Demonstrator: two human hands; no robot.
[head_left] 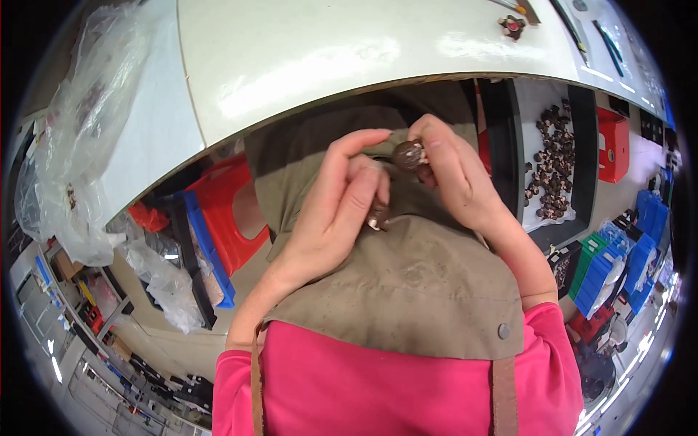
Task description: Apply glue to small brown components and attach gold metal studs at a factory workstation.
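Over my lap, my right hand [456, 173] pinches a small dark brown figurine [408, 155] with paler pinkish parts. My left hand [340, 202] is curled beside it, and a second small brown figurine [377, 218] with a light tip pokes out below its fingers. The left palm's inside is hidden. Both hands are just below the worktable's near edge, above the olive-brown apron [407, 291]. Another brown figurine [512, 27] with a red spot lies on the white worktable [305, 51], far right.
On the right, a dark-rimmed tray [579, 156] holds several brown figurines, with a red bin [613, 145] beyond it. At the left, clear plastic bags [94, 123] hang over the table edge, near a red stool [229, 211] and a blue-edged crate [211, 254]. Tools [571, 33] lie at the far right.
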